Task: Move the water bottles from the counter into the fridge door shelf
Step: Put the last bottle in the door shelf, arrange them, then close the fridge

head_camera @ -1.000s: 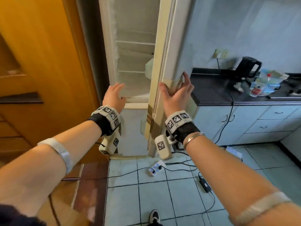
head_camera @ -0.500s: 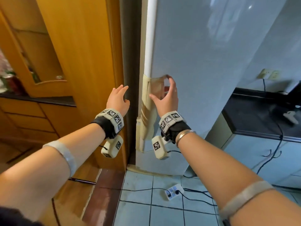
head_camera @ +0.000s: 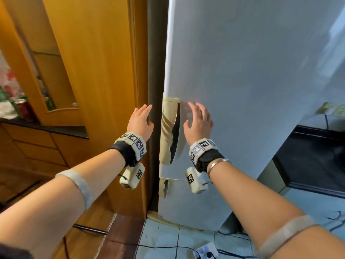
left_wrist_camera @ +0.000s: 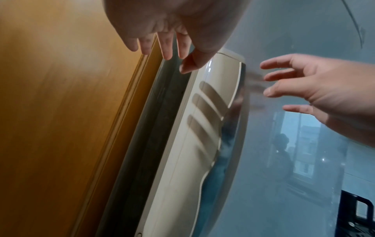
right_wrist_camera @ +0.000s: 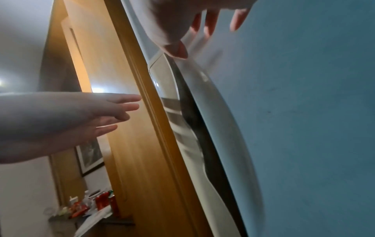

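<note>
Head view is looking forward and down from above both forearms, facing the fridge door [head_camera: 252,90] close up. Left wrist view is looking along the left hand [left_wrist_camera: 172,24] up the door handle [left_wrist_camera: 202,128], very near. Right wrist view is facing the same handle from the right. All three are sharing handle and both hands.

Counting in the kitchen
Two hands are showing, one fridge door [head_camera: 252,90] with one handle [head_camera: 169,131], and one power strip [head_camera: 206,252] lying on the floor.
</note>
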The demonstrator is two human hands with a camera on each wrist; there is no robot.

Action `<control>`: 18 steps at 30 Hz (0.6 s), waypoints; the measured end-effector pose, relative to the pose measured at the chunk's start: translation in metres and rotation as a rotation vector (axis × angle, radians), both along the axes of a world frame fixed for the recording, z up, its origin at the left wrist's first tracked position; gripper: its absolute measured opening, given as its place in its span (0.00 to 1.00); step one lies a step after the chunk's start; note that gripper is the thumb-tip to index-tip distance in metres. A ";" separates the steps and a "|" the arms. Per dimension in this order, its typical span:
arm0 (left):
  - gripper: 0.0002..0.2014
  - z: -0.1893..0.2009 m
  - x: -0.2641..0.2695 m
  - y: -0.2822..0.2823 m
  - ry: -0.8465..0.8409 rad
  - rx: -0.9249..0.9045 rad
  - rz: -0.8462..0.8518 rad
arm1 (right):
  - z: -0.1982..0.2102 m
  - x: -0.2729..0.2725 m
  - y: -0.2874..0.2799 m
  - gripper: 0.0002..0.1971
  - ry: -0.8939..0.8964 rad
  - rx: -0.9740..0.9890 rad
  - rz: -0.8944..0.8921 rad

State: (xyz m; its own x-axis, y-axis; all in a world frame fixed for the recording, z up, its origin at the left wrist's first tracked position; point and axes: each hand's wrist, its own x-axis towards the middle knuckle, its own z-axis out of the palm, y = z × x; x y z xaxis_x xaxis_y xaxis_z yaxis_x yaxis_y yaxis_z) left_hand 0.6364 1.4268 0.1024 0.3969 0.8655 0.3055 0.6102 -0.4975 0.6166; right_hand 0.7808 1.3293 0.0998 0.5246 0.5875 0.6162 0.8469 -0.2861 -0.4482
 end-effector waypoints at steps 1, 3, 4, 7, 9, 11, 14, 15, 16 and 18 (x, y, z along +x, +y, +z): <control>0.29 -0.001 0.002 0.003 0.002 -0.002 -0.010 | 0.000 0.004 0.001 0.31 -0.013 -0.051 -0.040; 0.28 -0.001 0.005 0.008 0.006 -0.005 -0.029 | 0.000 0.010 0.005 0.34 -0.001 -0.165 -0.095; 0.28 -0.001 0.006 0.012 0.007 -0.005 -0.039 | 0.001 0.014 0.008 0.36 0.012 -0.213 -0.119; 0.28 -0.001 0.009 0.021 0.013 0.006 -0.072 | 0.001 0.022 0.020 0.38 0.067 -0.307 -0.166; 0.28 -0.002 0.011 0.028 0.018 0.008 -0.091 | 0.001 0.028 0.028 0.38 0.107 -0.367 -0.184; 0.28 -0.004 0.014 0.033 0.025 0.001 -0.100 | 0.002 0.036 0.034 0.38 0.144 -0.427 -0.197; 0.28 -0.006 0.021 0.039 0.036 -0.009 -0.121 | 0.006 0.048 0.041 0.37 0.161 -0.473 -0.186; 0.28 -0.006 0.023 0.040 0.039 -0.011 -0.128 | 0.008 0.051 0.043 0.37 0.168 -0.490 -0.181; 0.28 -0.007 0.027 0.042 0.038 -0.009 -0.136 | 0.008 0.054 0.045 0.37 0.170 -0.502 -0.175; 0.28 -0.007 0.032 0.042 0.041 -0.012 -0.153 | 0.006 0.053 0.047 0.39 0.182 -0.517 -0.177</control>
